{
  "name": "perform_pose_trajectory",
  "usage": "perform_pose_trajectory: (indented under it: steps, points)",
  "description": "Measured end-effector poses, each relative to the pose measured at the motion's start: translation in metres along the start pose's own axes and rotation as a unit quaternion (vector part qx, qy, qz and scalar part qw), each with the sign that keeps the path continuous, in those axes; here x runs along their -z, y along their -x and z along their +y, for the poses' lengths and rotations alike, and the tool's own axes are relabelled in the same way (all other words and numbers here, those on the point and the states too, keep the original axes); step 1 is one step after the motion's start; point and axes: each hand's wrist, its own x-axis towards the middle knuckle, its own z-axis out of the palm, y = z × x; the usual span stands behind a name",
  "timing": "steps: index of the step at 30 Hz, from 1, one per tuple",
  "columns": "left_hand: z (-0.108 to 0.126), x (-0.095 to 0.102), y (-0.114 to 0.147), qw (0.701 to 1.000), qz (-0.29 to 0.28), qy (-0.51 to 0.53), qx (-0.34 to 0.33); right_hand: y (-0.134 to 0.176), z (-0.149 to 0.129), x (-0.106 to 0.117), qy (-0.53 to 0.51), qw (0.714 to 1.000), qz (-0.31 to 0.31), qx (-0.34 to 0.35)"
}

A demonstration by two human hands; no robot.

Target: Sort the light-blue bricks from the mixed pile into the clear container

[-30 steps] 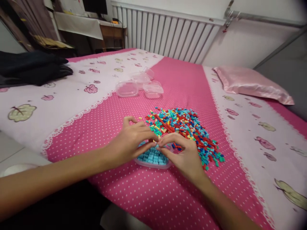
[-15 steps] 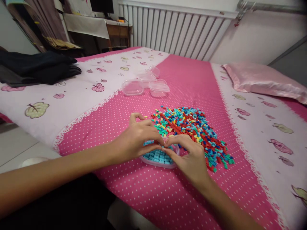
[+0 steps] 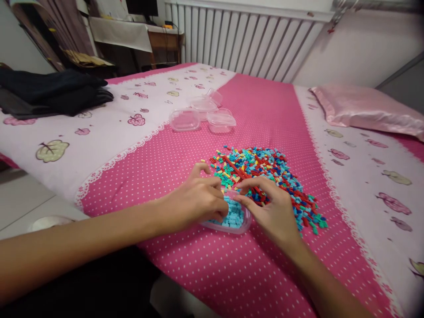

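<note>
A clear plastic container (image 3: 245, 225) stands on the bed close in front of me, with light blue toy building bricks (image 3: 233, 216) laid out in it. My left hand (image 3: 203, 201) reaches over its left side. Its fingers are bent down onto the bricks, and the fingertips are partly hidden, so what they pinch cannot be seen. At the far right rim is my right hand (image 3: 268, 205), thumb and forefinger a little apart, with nothing visible between them. Just behind it spreads a loose pile of small bricks (image 3: 265, 161) in red, blue, green and yellow.
Several clear plastic containers (image 3: 185, 120) stand farther back on the pink dotted bedspread (image 3: 198, 265). Dark folded clothes (image 3: 56, 92) lie at the left, and a pink pillow (image 3: 367, 110) at the right. A white headboard (image 3: 245, 42) closes off the far side.
My hands, fingertips together over the container before, have come apart. The left has lowered its fingers onto the blue bricks; the right has shifted slightly right and up.
</note>
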Motion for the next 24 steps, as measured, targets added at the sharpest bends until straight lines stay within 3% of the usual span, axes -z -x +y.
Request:
perform_pose_trajectory:
  steps: [15,24]
  points:
    - [-0.0040,0.0014,0.0015,1.000,-0.007,-0.004,0.000,0.0000,-0.0069,0.0017,0.002,1.000,-0.011,0.000]
    - [-0.0043,-0.0026,0.0029,0.999,0.000,-0.036,-0.023,-0.0016,-0.0015,0.0043,-0.020,0.999,0.018,-0.030]
